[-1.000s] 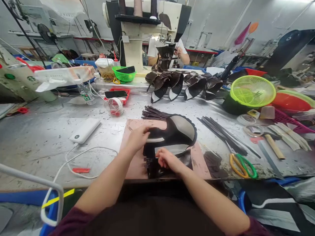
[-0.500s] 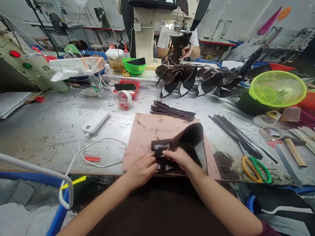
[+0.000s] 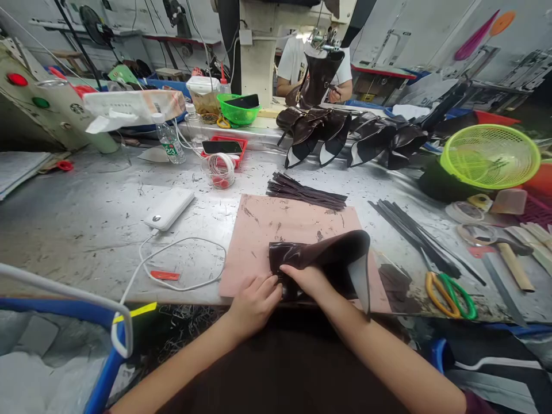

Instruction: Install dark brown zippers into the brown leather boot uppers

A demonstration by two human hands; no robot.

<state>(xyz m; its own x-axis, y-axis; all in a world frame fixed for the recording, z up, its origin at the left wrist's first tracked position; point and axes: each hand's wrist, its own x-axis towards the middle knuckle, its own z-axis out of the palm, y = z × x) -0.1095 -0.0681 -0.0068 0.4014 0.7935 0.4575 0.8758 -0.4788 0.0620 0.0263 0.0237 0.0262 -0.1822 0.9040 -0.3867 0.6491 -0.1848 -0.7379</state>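
Note:
A glossy dark brown leather boot upper lies on the pink board at the table's front edge. Its wide open end, with a pale lining, points right and curls upward. My right hand grips the upper, thumb on top and the other fingers hidden under or inside the leather. At the upper's left end, my left hand pinches the edge between thumb and curled fingers. Behind the board is a bundle of thin dark strips.
Scissors, more dark strips and a hammer lie to the right. On the left are a white power bank and its cable. Across the table, a person works at a sewing machine behind several boot uppers.
The upper's flap has folded down over its middle, and its open end has shifted right and lower. My right hand has slid slightly left along the leather; my left hand stays at the edge.

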